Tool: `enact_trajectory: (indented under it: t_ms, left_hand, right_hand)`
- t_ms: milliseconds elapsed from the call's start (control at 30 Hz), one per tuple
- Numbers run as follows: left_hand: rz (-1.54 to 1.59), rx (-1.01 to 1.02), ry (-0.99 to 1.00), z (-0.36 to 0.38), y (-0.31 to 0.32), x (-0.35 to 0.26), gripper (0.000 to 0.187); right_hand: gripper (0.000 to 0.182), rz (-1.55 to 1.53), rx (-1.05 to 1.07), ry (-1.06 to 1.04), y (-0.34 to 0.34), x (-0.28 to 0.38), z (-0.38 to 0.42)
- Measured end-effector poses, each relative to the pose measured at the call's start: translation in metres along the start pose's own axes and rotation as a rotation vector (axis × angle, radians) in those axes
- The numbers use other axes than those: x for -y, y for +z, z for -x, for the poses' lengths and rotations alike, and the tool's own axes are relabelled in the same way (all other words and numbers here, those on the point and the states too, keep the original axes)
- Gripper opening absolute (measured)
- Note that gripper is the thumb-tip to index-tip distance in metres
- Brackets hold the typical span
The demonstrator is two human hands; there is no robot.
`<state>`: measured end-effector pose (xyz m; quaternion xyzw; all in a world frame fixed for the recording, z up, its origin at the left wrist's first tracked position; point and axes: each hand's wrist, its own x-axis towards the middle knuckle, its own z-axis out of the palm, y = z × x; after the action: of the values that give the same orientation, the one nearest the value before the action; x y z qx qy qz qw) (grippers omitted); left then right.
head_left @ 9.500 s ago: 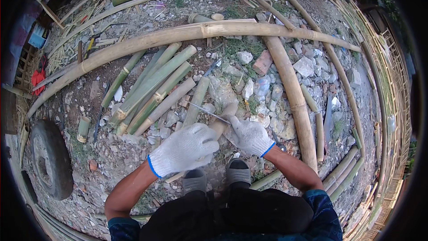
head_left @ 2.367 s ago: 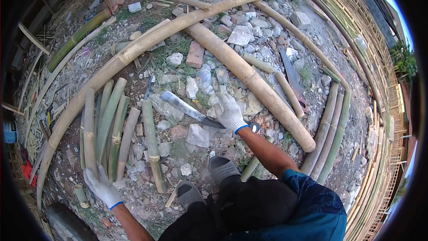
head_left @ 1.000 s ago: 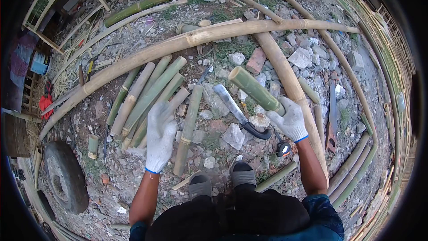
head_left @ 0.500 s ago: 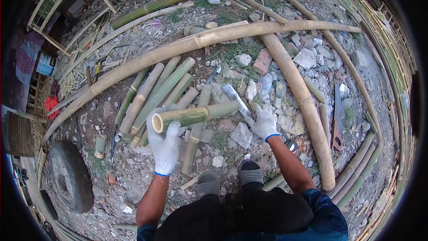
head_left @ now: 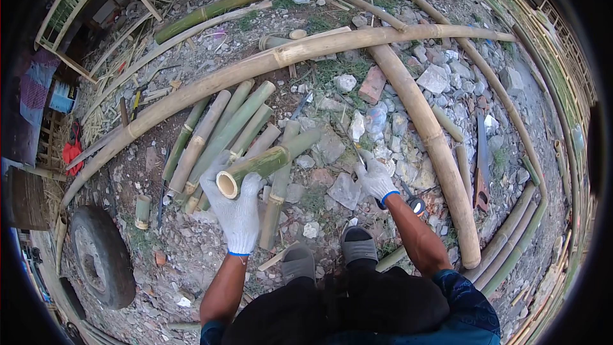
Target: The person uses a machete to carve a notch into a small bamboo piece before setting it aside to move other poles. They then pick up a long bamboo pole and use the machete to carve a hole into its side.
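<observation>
Head camera, looking down at a rubble-strewn yard. A person crouches in grey sandals, both hands in white knit gloves with blue cuffs. The left hand (head_left: 237, 207) has its grip closed around the near end of a short green bamboo section (head_left: 268, 161), the hollow cut end facing the camera; the piece slants up and to the right, its far end over the stones. The right hand (head_left: 375, 178) reaches down to the rubble, its grip curled on a machete (head_left: 352, 147), only a thin edge of the blade showing beyond the glove. Just left of the held section lies a row of cut bamboo lengths (head_left: 217, 131) side by side. A long curved bamboo pole (head_left: 268, 64) arcs across the ground beyond them. A thick bamboo pole (head_left: 429, 137) lies right of the right hand, and a handsaw (head_left: 481, 166) lies farther right. A tyre (head_left: 102, 255) rests at lower left.
</observation>
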<state>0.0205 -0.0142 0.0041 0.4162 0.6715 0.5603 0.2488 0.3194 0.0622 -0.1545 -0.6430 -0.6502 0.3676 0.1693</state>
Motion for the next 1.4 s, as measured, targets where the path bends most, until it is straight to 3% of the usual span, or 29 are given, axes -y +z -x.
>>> enact_trajectory:
  t_ms: [33, 267, 333, 533, 633, 833, 967, 1067, 1167, 1200, 1300, 1400]
  left_hand:
    - [0.006, 0.002, 0.021, 0.001, -0.002, -0.003, 0.057]
    - [-0.124, 0.122, 0.218, 0.035, 0.008, -0.011, 0.059]
    - [-0.204, 0.147, 0.365, 0.039, 0.009, -0.005, 0.061]
    - [-0.186, 0.194, 0.299, 0.046, 0.004, 0.002, 0.065]
    - [-0.157, 0.180, 0.324, 0.046, 0.005, 0.008, 0.065]
    - [-0.215, 0.250, 0.349, 0.043, 0.005, -0.006, 0.060]
    - [-0.225, 0.177, 0.401, 0.041, 0.004, 0.003, 0.060]
    - [-0.154, 0.186, 0.273, 0.039, -0.002, 0.006, 0.059]
    - [-0.216, 0.245, 0.372, 0.036, -0.002, 0.008, 0.057]
    - [-0.220, 0.234, 0.389, 0.036, -0.001, 0.008, 0.057]
    - [-0.207, 0.229, 0.422, 0.035, 0.000, 0.006, 0.056]
    - [-0.186, 0.245, 0.369, 0.035, -0.007, 0.008, 0.055]
  right_hand:
    - [0.064, -0.039, -0.003, 0.013, -0.006, 0.018, 0.008]
    - [0.048, -0.148, -0.193, -0.543, 0.001, 0.118, 0.051]
    - [0.048, -0.052, -0.201, -0.570, 0.008, 0.122, 0.048]
    - [0.045, -0.039, -0.300, -0.663, 0.005, 0.139, 0.056]
    - [0.045, 0.099, -0.218, -0.594, 0.015, 0.128, 0.040]
    - [0.051, 0.014, -0.252, -0.670, 0.000, 0.144, 0.057]
    - [0.055, 0.187, -0.161, -0.489, 0.018, 0.105, 0.031]
    - [0.054, 0.108, -0.163, -0.428, 0.009, 0.104, 0.041]
    - [0.052, 0.051, -0.180, -0.530, -0.002, 0.131, 0.053]
    - [0.050, 0.017, -0.252, -0.669, 0.004, 0.130, 0.047]
    - [0.048, 0.158, -0.131, -0.553, 0.015, 0.115, 0.031]
    - [0.046, 0.104, -0.165, -0.560, 0.009, 0.116, 0.036]
